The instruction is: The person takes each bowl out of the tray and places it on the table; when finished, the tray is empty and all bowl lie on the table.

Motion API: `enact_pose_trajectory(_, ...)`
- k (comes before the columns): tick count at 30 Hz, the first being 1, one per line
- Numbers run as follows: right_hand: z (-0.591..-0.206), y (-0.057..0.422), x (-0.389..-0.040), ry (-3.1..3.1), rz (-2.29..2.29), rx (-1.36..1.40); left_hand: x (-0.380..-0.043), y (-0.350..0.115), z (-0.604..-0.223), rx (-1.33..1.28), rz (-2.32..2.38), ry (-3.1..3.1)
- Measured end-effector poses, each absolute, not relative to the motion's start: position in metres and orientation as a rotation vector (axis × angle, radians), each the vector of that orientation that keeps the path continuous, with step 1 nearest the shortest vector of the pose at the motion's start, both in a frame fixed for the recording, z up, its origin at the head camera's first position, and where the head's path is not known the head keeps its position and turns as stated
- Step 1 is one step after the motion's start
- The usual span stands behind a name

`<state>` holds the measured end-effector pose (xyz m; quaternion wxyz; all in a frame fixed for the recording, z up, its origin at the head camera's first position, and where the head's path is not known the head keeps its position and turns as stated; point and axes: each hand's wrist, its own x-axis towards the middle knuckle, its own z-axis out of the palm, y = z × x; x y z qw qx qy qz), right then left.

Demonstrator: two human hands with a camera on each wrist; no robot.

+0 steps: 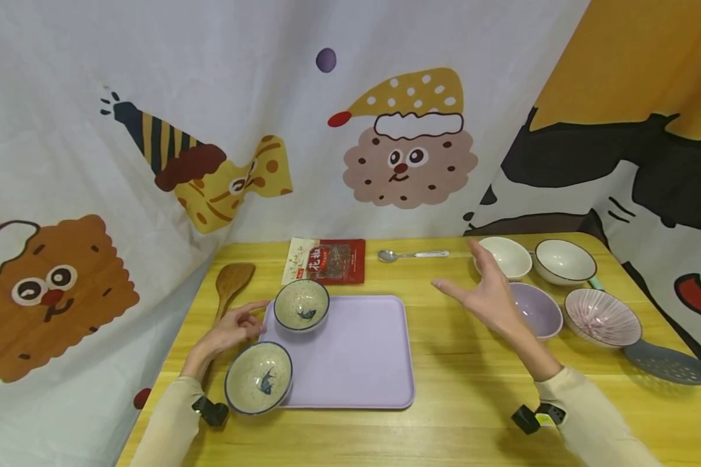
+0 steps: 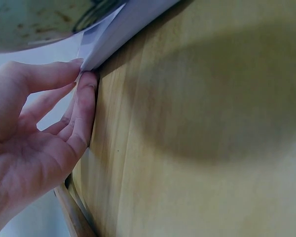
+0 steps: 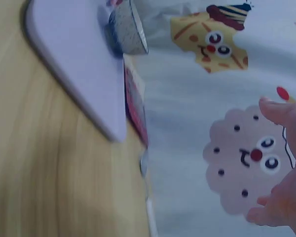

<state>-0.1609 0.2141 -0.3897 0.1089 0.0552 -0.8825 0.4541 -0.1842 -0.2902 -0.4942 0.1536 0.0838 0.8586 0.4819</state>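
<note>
In the head view a lilac tray (image 1: 356, 363) lies on the table, and my left hand (image 1: 229, 333) is at its left edge. Thumb and fingertips pinch the tray's rim (image 2: 133, 27) in the left wrist view. One speckled bowl (image 1: 301, 306) with a blue fish sits at the tray's far left corner. A matching bowl (image 1: 259, 378) overlaps the near left corner. My right hand (image 1: 492, 301), thumb and fingers spread, is in the air right of the tray, holding nothing. It partly covers a white bowl (image 1: 507, 257) and a purple bowl (image 1: 537, 311).
Behind the tray are a red spice packet (image 1: 343, 261) and a spoon (image 1: 405, 255). A wooden spatula (image 1: 233, 280) lies at the left. Farther right stand a dark-rimmed white bowl (image 1: 565, 262), a striped bowl (image 1: 603, 318) and a grey slotted utensil (image 1: 670, 364). A printed curtain (image 1: 304, 214) hangs behind.
</note>
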Motion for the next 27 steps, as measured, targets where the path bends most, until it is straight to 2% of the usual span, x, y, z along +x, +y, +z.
enact_pose_trajectory(12,-0.377,0.156,-0.189,-2.744,1.297,0.525,-0.186,-0.290,-0.497,0.209,1.365,2.478)
enact_pose_trajectory(27,-0.389,0.064,-0.215,-2.816,1.286,0.909,-0.183,-0.289,-0.491,0.243,1.391,2.454)
